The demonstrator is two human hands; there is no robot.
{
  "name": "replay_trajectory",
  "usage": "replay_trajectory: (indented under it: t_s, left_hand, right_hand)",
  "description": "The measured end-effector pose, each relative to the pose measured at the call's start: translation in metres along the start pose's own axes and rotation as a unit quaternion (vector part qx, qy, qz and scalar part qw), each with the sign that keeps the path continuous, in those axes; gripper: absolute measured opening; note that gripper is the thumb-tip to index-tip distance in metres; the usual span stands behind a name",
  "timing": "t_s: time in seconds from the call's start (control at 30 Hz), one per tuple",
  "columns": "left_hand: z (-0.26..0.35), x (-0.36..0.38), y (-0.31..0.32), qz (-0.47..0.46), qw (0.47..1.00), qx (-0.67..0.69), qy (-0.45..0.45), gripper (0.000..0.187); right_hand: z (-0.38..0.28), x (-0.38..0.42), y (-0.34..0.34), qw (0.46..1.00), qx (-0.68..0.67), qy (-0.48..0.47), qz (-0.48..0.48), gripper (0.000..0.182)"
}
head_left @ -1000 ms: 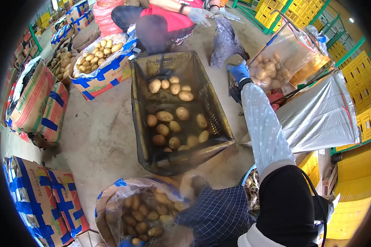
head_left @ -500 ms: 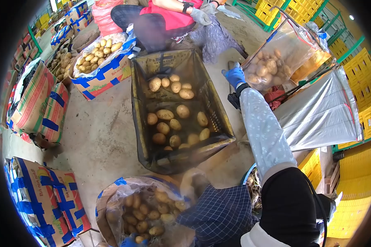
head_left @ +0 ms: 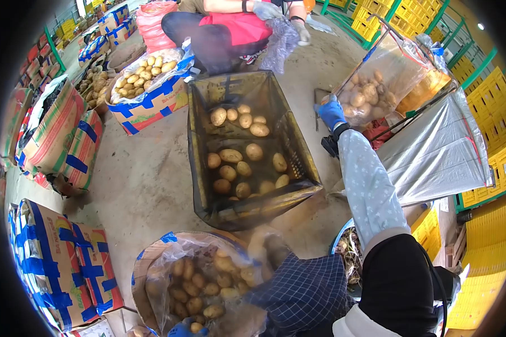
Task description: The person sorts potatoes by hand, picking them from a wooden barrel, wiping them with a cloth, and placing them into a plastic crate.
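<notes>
In a blue glove, my right hand [head_left: 331, 114] is at the end of my outstretched arm, beside the lower left edge of a clear plastic bag of potatoes [head_left: 370, 92] hung on a dark frame. Its fingers look curled; what lies in them is hidden. My left hand [head_left: 181, 330], also blue-gloved, shows only partly at the bottom, among potatoes [head_left: 194, 305] in a plastic-lined round-edged carton [head_left: 142, 276]. It lies against a small potato, but its grip is cut off from view. Between my hands and a seated person stands a mesh-lined crate [head_left: 195, 168] with several potatoes in it.
A person [head_left: 230, 31] in gloves sits opposite, holding purplish netting [head_left: 280, 45]. Taped banana cartons [head_left: 56, 264] stand along the left, and a carton of potatoes [head_left: 152, 104] behind the crate. Yellow crates [head_left: 492, 106] and a silver sheet [head_left: 433, 151] are on the right.
My right hand has shifted slightly right and down, closer to the bag, its fingers more curled. The seated person's hands have moved apart with the netting lifted. The view has shifted slightly.
</notes>
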State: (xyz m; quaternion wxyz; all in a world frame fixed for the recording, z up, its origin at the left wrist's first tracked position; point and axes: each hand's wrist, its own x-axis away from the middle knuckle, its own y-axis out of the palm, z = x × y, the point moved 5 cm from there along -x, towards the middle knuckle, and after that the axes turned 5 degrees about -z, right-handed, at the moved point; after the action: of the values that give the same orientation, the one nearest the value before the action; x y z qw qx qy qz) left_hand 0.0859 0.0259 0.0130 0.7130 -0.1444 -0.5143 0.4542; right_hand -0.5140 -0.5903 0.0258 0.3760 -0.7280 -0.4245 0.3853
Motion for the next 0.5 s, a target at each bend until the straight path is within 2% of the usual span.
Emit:
replay_trajectory:
  t_s: [0.07, 0.17, 0.27, 0.3, 0.43, 0.5]
  left_hand:
    - [0.005, 0.005, 0.0, 0.011, 1.0, 0.003, 0.018, 0.058]
    - [0.011, 0.014, 0.0, 0.029, 0.999, 0.01, 0.029, 0.056]
    - [0.017, 0.026, 0.006, 0.075, 0.996, -0.023, 0.05, 0.055]
    - [0.018, 0.032, 0.009, 0.093, 0.993, -0.04, 0.059, 0.055]
    - [0.012, 0.041, 0.025, 0.105, 0.987, -0.057, 0.108, 0.052]
    - [0.006, 0.047, 0.032, 0.12, 0.985, -0.05, 0.11, 0.05]
  right_hand:
    - [-0.003, 0.008, -0.002, 1.0, 0.003, 0.005, -0.002, 0.063]
    - [-0.012, 0.022, -0.006, 1.0, 0.01, -0.004, -0.015, 0.075]
    - [-0.024, 0.036, -0.014, 0.994, -0.105, -0.016, -0.011, 0.094]
    - [-0.03, 0.037, -0.017, 0.979, -0.188, -0.056, -0.054, 0.11]
    - [-0.077, 0.074, -0.053, 0.987, -0.136, -0.035, -0.078, 0.113]
    - [-0.098, 0.077, -0.07, 0.968, -0.216, -0.064, -0.106, 0.115]
